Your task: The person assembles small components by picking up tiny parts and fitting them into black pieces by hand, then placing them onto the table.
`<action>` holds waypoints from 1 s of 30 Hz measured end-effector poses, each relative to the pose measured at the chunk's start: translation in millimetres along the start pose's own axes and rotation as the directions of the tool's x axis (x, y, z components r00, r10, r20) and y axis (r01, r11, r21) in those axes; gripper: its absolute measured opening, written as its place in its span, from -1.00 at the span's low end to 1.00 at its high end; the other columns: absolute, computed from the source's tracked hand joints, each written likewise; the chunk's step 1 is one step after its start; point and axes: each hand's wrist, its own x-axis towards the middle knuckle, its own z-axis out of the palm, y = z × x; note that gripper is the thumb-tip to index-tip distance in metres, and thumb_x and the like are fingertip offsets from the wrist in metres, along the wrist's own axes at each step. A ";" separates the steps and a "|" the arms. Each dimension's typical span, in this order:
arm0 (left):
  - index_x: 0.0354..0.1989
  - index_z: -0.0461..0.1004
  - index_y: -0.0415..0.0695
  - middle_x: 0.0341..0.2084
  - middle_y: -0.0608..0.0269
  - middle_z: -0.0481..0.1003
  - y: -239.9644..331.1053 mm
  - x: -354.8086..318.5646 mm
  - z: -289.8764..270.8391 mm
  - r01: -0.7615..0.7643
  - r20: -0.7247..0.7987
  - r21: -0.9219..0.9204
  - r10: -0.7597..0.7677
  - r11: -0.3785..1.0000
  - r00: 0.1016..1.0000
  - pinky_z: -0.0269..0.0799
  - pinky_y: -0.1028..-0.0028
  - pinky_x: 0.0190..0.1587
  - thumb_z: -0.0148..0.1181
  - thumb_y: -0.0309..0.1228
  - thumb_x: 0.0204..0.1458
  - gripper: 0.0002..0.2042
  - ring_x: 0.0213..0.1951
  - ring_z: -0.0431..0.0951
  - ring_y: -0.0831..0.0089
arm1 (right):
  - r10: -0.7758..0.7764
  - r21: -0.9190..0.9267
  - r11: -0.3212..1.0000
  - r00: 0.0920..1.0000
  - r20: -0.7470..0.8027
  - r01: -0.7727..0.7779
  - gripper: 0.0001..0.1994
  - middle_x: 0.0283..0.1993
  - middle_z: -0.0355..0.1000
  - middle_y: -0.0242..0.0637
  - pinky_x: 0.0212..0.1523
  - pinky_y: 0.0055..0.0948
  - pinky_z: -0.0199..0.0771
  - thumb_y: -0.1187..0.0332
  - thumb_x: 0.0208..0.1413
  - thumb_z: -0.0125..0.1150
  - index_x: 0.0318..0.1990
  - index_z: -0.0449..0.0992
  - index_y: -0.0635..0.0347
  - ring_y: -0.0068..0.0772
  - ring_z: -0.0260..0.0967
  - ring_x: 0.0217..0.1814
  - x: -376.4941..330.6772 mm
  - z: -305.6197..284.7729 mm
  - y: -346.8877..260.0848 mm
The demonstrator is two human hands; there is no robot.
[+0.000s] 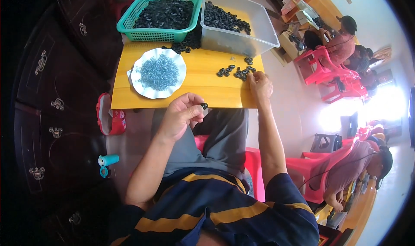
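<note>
My left hand is closed in front of the table's near edge, with a small shiny black part pinched between thumb and fingertips. At the table's right side, the bent fingers of my right hand reach to a small group of black ring-like parts. Its fingertips are drawn together at the edge of that group, and what they hold, if anything, is hidden. A white scalloped plate heaped with tiny clear bluish pieces stands on the left of the yellow table.
At the table's far side stand a green basket and a clear plastic bin, both holding many black parts. Dark cabinets line the left. A turquoise bottle lies on the floor. People on pink chairs work at the right.
</note>
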 end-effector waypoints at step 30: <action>-0.07 0.43 -0.23 -0.37 0.35 0.51 1.7 -0.6 16.7 -0.106 -0.091 0.067 0.112 0.992 0.990 0.42 0.72 -0.39 0.22 -0.55 0.14 -0.80 -0.41 0.50 0.68 | -0.274 0.852 0.232 0.808 0.521 -0.470 -0.81 -0.38 0.48 -0.44 -0.33 -0.64 0.40 0.22 0.34 0.16 -0.14 0.50 0.14 -0.64 0.39 -0.41 -116.9 -32.0 -88.9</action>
